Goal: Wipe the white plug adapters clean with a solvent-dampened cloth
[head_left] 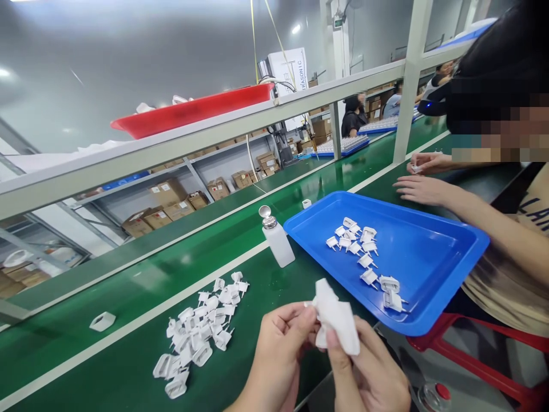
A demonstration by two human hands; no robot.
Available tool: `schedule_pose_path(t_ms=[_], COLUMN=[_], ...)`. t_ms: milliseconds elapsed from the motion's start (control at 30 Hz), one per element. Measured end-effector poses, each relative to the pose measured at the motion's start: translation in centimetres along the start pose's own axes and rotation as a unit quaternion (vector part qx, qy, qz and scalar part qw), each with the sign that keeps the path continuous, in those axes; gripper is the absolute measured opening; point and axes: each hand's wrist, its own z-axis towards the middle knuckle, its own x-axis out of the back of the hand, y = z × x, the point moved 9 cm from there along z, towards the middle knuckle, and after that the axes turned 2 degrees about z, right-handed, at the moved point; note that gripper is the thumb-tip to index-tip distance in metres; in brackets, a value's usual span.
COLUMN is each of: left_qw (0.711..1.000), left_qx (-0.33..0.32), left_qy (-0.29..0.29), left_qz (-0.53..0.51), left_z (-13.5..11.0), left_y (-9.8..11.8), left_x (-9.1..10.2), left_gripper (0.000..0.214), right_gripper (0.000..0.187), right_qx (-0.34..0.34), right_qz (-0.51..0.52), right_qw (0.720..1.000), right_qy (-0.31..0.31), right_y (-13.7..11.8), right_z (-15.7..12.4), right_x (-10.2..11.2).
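Observation:
Between my two hands, low in the middle of the view, is a crumpled white cloth [337, 315]. My right hand [373, 369] is closed on the cloth, thumb in front and fingers behind. My left hand [281, 346] pinches at the cloth's left side; a bit of white shows by its thumb, but the cloth and fingers hide what it is. To the left, a loose heap of white two-pin plug pieces [199, 332] lies on the green work surface. Beyond my hands stands a white pump bottle [278, 245] with its metal lid tilted up.
At right a blue tray [433, 240] holds several white plug pieces [366, 260]. A co-worker's hands [424, 186] are beyond it. One white part [102, 321] lies on the green conveyor belt [141, 280]. Overhead, a red tray [193, 111] rests on a rail shelf. A red stool [472, 357] stands below.

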Motion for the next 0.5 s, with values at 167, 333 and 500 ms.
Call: schedule_pose_path(t_ms=[167,333,500], left_qw=[0.974,0.818,0.77], left_qx=[-0.17,-0.416,-0.451], left_qy=[-0.009,-0.02,0.005], left_qz=[0.147,0.396,0.451], left_z=[-0.5,-2.6,-2.3], left_y=[3.0,6.3,7.1], left_x=[0.1,-1.4,-1.0], left_gripper=[0.029,0.043,0.038], right_gripper=[0.022,0.03,0.02], right_qx=[-0.212,-0.382,-0.231], right_qz=[0.074,0.314,0.143], right_qw=[0.974,0.867,0.961], right_qy=[-0.008,-0.059,0.051], right_y=[5.7,9.1,6.2], right_z=[-0.2,-2.7,-0.8], right_x=[1.0,-1.7,2.1])
